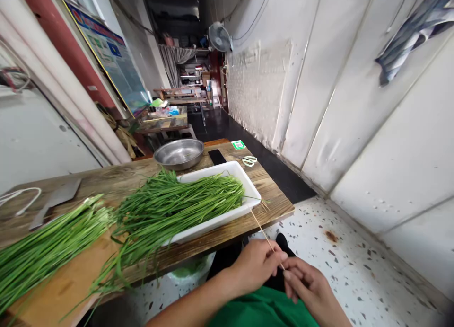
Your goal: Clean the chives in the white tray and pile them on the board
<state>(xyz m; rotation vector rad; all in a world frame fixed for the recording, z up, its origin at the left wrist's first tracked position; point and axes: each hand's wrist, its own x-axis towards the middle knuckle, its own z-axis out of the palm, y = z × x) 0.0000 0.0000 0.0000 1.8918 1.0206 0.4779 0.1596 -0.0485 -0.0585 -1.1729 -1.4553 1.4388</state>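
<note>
A thin bamboo skewer point(261, 230) slants up from my hands toward the corner of the tray. My left hand point(256, 264) is closed around its lower part, thumb and fingers pinched on it. Fingers of my right hand point(309, 283) pinch close to its bottom end, against the left fingertips. No leaf shows on the skewer. Just beyond lies a white plastic tray point(251, 190) heaped with long green garlic chives point(191, 199), their leafy ends spilling over its left side. A few more skewers point(264, 205) poke out by the tray's right corner.
On the wooden table point(278, 201) are a steel basin point(179, 154), a dark phone point(217, 157), scissors point(249, 161), a green code card point(238, 145) and a cleaver point(61, 195). Another chive bundle point(67, 227) lies on a brown board point(71, 287). A white wall point(354, 114) runs along the right.
</note>
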